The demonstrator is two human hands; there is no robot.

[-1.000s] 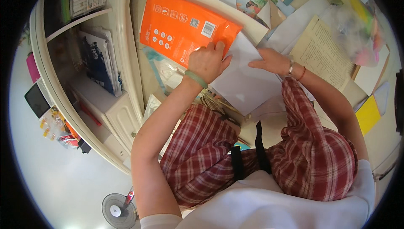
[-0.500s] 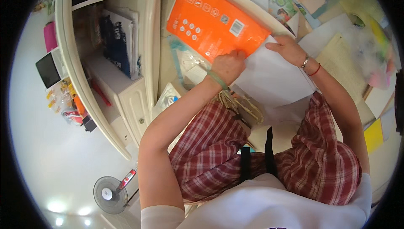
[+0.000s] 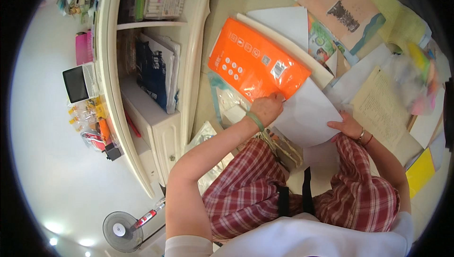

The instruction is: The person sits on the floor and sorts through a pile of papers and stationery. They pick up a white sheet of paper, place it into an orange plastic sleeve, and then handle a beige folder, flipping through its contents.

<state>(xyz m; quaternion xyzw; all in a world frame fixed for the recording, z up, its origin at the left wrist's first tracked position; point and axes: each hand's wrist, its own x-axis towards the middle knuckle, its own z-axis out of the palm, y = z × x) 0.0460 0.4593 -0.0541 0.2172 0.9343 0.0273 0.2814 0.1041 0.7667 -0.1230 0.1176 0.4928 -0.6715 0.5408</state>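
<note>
An orange plastic package (image 3: 257, 61) lies slanted ahead of me, with a stack of white paper (image 3: 305, 110) sticking out of its near right end. My left hand (image 3: 267, 109) is closed on the package's near edge, beside the paper. At the stack's near right corner, my right hand (image 3: 347, 127) has its thumb over the paper and its other fingers mostly hidden beneath. The sheets lie between my two hands, bending slightly toward my knees in checked red trousers (image 3: 246, 181).
A white cabinet (image 3: 165, 139) with shelves stands at the left. Far right lie a peach-coloured book (image 3: 336, 13), a written sheet (image 3: 383, 103), clear plastic bags (image 3: 411, 77) and a yellow sheet (image 3: 421, 172). A bundle of cord (image 3: 283, 148) lies by my left knee.
My right hand has moved from the package's open end down to the paper's near right corner. My left hand stays on the package edge. The whole view has shifted.
</note>
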